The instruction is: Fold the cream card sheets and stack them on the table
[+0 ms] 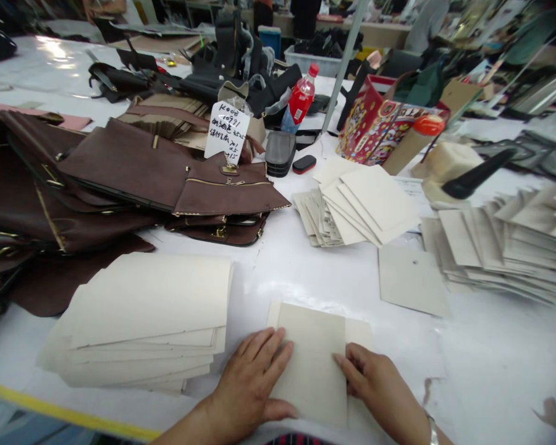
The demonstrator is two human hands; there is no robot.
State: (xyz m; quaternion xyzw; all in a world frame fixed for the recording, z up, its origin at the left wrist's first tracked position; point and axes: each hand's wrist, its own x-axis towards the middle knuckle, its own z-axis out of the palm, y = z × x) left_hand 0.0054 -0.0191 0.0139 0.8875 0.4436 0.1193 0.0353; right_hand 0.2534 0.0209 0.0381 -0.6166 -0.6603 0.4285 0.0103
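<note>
A pale grey-beige rectangular panel (312,364) lies at the front of the table, on top of a lighter cream sheet (360,334) that shows past its sides. My left hand (254,377) rests on the panel's left edge with its fingers stretched out and its thumb near the lower edge. At the right edge, my right hand (375,377) pinches the panel between thumb and curled fingers. Left of my hands is a fanned stack of large cream sheets (152,296). A single loose beige panel (412,281) lies to the right, with a small dark mark on it.
Brown leather bag pieces (120,167) cover the left side, with a handwritten tag (227,133). Stacks of beige panels (375,204) and more panels (514,241) stand at right. Farther back are a red-labelled bottle (301,99), a patterned bag (370,120) and a black-handled brush (477,173).
</note>
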